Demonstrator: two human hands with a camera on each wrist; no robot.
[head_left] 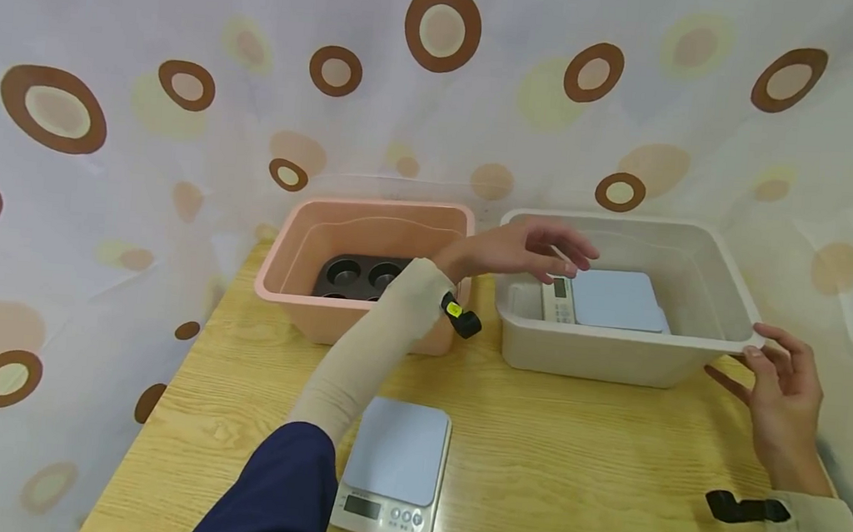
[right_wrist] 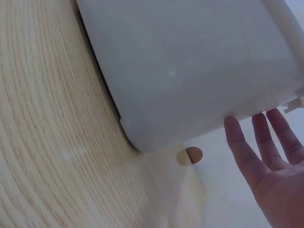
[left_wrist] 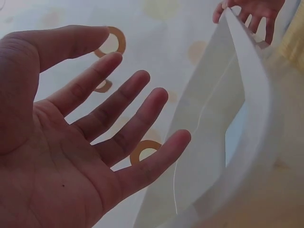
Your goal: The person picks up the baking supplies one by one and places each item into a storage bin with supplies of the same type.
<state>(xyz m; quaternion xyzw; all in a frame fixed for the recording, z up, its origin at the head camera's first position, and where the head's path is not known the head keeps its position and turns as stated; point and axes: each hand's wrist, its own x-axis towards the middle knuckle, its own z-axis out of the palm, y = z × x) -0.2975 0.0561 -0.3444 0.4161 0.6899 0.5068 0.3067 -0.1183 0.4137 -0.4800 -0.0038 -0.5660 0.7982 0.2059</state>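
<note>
My left hand (head_left: 521, 248) hangs over the left side of a light grey plastic bin (head_left: 592, 354), fingers spread and a little bent. Nothing lies in its palm, as the left wrist view shows. Inside the bin rests a kitchen scale (head_left: 615, 298) with a pale blue plate, its display toward the left. At the bin's front right corner, my right hand (head_left: 785, 394) grips the rim between thumb and fingers. In the right wrist view several fingertips (right_wrist: 232, 126) touch the bin's outer wall.
Left of the grey bin stands a pink bin (head_left: 372, 328) with a dark muffin pan (head_left: 328, 275) in it, partly behind my left forearm. Another kitchen scale (head_left: 396, 456) lies on the wooden table (head_left: 569, 461) near the front. A patterned cloth (head_left: 376, 137) hangs behind.
</note>
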